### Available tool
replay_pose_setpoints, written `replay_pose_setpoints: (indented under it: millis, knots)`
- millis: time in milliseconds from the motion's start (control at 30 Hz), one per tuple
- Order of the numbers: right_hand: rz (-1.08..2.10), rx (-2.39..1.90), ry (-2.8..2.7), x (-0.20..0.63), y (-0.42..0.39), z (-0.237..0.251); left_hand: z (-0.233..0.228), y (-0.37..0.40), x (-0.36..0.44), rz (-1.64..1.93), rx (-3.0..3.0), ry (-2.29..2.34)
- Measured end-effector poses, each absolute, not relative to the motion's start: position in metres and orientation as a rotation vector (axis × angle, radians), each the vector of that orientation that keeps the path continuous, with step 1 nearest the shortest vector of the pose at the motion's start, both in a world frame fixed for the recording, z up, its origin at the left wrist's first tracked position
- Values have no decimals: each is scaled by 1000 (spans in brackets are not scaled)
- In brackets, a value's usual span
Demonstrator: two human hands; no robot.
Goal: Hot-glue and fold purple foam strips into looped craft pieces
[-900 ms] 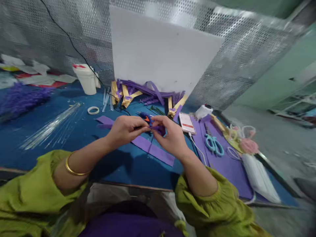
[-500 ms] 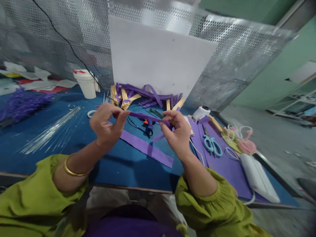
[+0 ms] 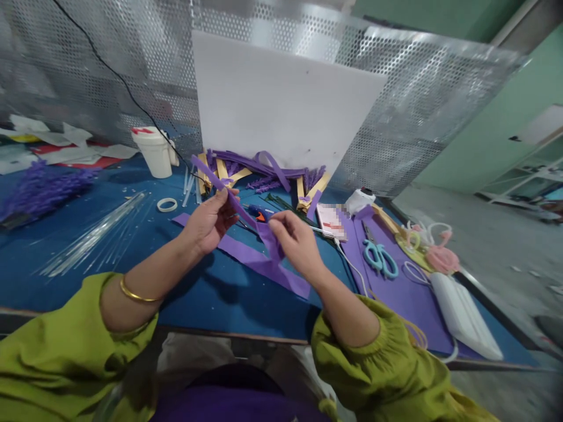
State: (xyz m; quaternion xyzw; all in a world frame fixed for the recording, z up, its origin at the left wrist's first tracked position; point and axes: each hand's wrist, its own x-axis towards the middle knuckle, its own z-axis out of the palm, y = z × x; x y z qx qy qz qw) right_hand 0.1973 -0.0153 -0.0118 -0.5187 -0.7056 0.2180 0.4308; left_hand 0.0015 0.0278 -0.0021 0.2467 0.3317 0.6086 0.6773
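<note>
Since half a second ago, left hand (image 3: 210, 220) and right hand (image 3: 295, 243) dropped lower, fingers pinching the purple strip (image 3: 246, 214), now slanting up-left.

We have a single view, worn on the person's head, looking forward and down over the blue table (image 3: 65, 234) from its near edge. It sits close: the green sleeves (image 3: 53, 351) fill the bottom of the frame, and the left hand (image 3: 206, 223) and right hand (image 3: 294, 240) lie near the middle. It faces the white board (image 3: 281, 99) and perforated metal screen (image 3: 422, 105). The edges look stretched and soft, probably from a wide lens.
</note>
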Motion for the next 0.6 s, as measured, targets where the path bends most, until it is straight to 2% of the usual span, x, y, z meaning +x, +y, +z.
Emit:
replay_pose_setpoints:
  millis: [100,200,300,600]
  knots:
    - [451,-1754,-1773,214,4,-15,2,29,0,1340,550,724]
    - [620,-1929,-1739,220,24,-25,3,28,1,1306,582,706]
    - [902,-1879,-1459,214,39,-36,1,28,2,1279,615,700]
    - [1281,-1621,-1101,190,63,-43,-3,28,-1,1251,677,674]
